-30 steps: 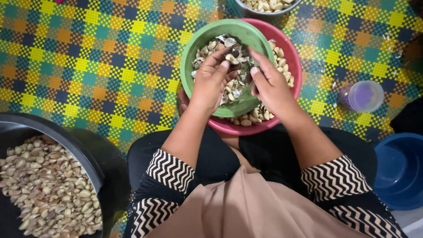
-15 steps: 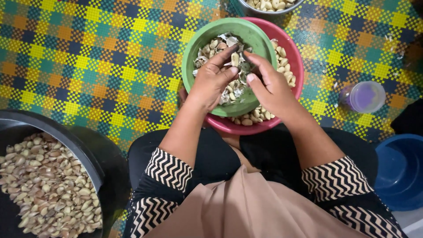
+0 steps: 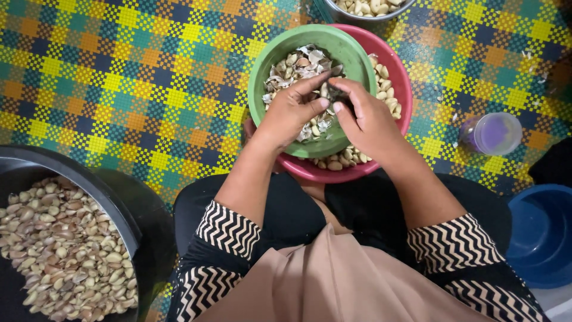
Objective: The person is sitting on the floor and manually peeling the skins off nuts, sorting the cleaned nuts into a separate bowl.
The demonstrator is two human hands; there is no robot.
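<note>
I see both hands meeting over a green bowl (image 3: 269,83) that sits inside a wider pink bowl (image 3: 400,89). The left hand (image 3: 292,113) is curled, thumb and forefinger pinched together on a small garlic clove (image 3: 335,90) right at the point where the two hands touch. The right hand (image 3: 369,119) is curled too, its fingertips closed on the same clove from the other side, so the clove is gripped between both hands just above the heap in the green bowl. Under the fingers lie loose papery skins (image 3: 307,56) and more cloves. Past the right hand's knuckles, pale peeled cloves (image 3: 384,98) fill the rim space of the pink bowl.

Well to the left of the left forearm stands a big black tub (image 3: 113,206) full of unpeeled garlic (image 3: 59,250). To the right of the right wrist sits a small purple cup (image 3: 494,132), and nearer the right elbow a blue basin (image 3: 539,235). Beyond the fingertips, a metal bowl (image 3: 325,9) shows at the top edge. Everything rests on a checked woven mat (image 3: 119,77).
</note>
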